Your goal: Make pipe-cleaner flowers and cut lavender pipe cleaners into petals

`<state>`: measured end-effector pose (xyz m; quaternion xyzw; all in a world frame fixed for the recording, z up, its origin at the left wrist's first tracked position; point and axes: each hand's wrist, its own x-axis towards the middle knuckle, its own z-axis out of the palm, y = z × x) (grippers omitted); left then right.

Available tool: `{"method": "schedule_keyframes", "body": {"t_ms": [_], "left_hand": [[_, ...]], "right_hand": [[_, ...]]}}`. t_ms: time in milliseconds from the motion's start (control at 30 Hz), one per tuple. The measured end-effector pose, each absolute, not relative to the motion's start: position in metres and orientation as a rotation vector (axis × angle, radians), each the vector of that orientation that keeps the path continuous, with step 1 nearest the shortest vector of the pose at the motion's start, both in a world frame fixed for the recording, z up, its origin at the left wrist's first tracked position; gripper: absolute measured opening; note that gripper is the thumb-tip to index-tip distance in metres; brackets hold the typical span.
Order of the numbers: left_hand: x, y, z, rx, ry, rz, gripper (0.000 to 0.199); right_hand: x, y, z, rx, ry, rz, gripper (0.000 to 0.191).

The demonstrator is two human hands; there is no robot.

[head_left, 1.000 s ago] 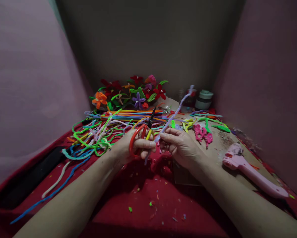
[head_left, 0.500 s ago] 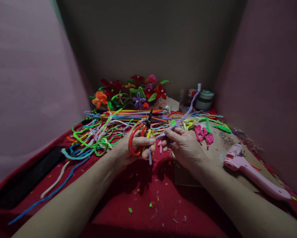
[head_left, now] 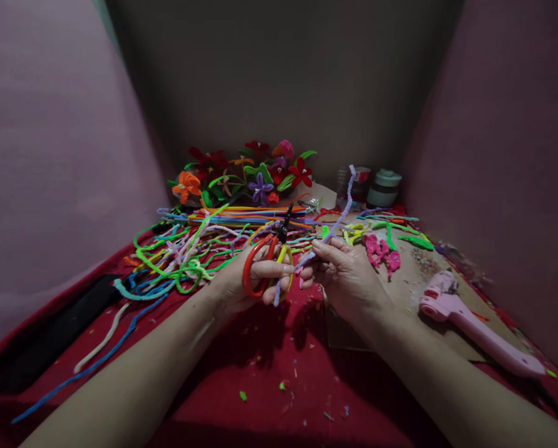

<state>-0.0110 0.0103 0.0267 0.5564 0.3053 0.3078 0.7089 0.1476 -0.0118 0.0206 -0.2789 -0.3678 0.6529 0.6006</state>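
My left hand (head_left: pixel 260 275) is closed, with scissors (head_left: pixel 283 227) hooked on it, one handle red and one yellow, black blades pointing up and away. Between its thumb and fingers it also pinches the lower part of a lavender pipe cleaner (head_left: pixel 341 214), whose short end hangs below. My right hand (head_left: pixel 341 267) is closed on the same pipe cleaner between thumb and forefinger, a little to the right. From there the long end rises at a slant, its tip bent over. Under the hands, a small pink pipe cleaner piece is partly hidden.
Loose coloured pipe cleaners (head_left: pixel 185 255) lie tangled at left, with a straight bundle (head_left: pixel 251 216) behind. Pipe cleaner flowers (head_left: pixel 260 186) stand at the back. On cardboard (head_left: pixel 409 298) at right lie a pink glue gun (head_left: pixel 474 323) and pink petal-like pieces (head_left: pixel 382 254). A lidded jar (head_left: pixel 385 188) stands behind.
The lavender pipe cleaner's upper end has swung left and lower, and now stands steeper. The scissors' blades have shifted slightly right. Both hands keep their hold.
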Motion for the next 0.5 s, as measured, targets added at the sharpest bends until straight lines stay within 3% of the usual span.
{"method": "schedule_keyframes", "body": {"t_ms": [267, 500], "left_hand": [[-0.011, 0.010, 0.028, 1.250, 0.730, 0.783, 0.011], [-0.009, 0.003, 0.036, 1.970, 1.183, 0.783, 0.012]], "right_hand": [[0.150, -0.009, 0.019, -0.605, -0.948, 1.473, 0.010], [0.155, -0.006, 0.022, -0.761, -0.907, 1.273, 0.013]]}}
